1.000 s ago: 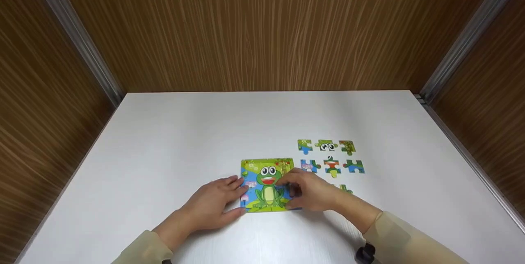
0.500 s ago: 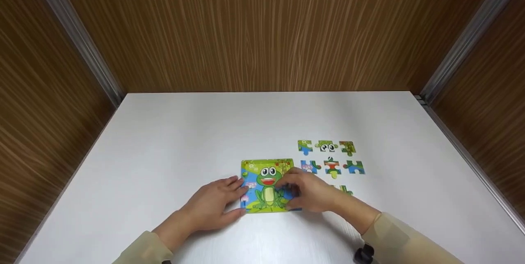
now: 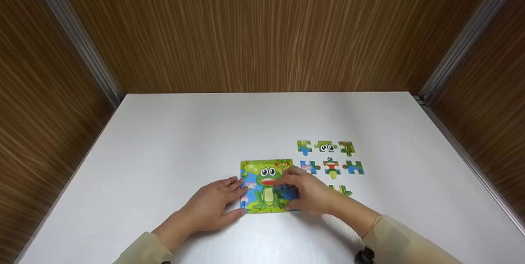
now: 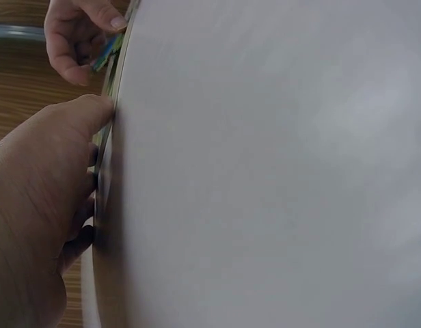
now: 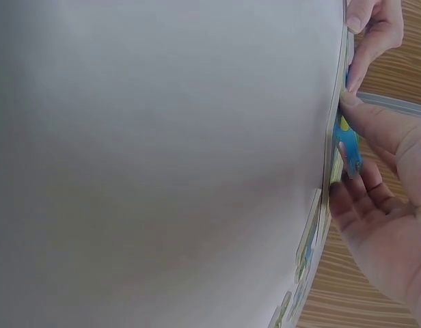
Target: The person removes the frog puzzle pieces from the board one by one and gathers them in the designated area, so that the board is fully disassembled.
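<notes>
A square frog puzzle board (image 3: 268, 162) lies on the white table, its picture showing a green frog with a red mouth. My left hand (image 3: 214, 204) rests at its left edge, fingers fairly straight, thumb at the near left corner. Over the board's right side, my right hand (image 3: 311, 192) curls its fingers and thumb around a small jigsaw piece. In the right wrist view this blue piece (image 5: 348, 150) stands tilted between thumb and fingers at the board's surface. The left wrist view shows its blue and green side (image 4: 104, 53). From above, the right hand mostly hides it.
Loose jigsaw pieces lie in rows to the right of the board, among them a frog-eyes piece (image 3: 327, 146) and a red-mouth piece (image 3: 331, 167). One green piece (image 3: 340, 190) is partly hidden behind my right wrist. Wood-grain panels (image 3: 262, 30) wall the table's back and sides.
</notes>
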The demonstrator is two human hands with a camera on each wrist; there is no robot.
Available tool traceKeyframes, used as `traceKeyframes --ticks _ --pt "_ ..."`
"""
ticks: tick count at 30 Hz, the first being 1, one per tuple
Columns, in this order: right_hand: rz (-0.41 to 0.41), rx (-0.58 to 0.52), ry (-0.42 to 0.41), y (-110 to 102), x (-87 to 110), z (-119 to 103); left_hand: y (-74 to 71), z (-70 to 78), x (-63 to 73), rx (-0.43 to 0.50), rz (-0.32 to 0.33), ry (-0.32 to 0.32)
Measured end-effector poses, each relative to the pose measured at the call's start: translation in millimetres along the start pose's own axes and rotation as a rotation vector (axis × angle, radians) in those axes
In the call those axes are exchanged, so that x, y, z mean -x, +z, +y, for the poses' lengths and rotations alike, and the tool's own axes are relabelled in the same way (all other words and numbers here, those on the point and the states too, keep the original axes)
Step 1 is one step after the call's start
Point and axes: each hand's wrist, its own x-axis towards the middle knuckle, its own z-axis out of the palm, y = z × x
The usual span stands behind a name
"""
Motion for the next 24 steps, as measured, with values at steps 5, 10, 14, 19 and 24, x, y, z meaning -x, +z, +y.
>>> traceKeyframes --ticks 5,10,14,19,24 --pt "0.007 0.008 -0.009 1.0 0.2 -1.2 0.0 -0.1 -0.6 -0.011 0.001 0.008" --pt "0.003 0.038 -0.013 0.8 0.0 -2.6 0.5 -0.2 -0.3 -0.009 -0.002 0.003" --pt "-0.007 0.060 -0.020 -0.3 0.9 -2.3 0.7 -0.1 0.1 -0.008 0.001 0.004" --pt "-0.032 0.074 -0.032 -2.4 1.6 -0.1 0.2 0.5 0.3 -0.011 -0.001 0.001" --pt "-0.051 0.073 -0.053 -4.0 2.1 0.7 0.0 0.5 0.1 -0.012 0.002 0.003"
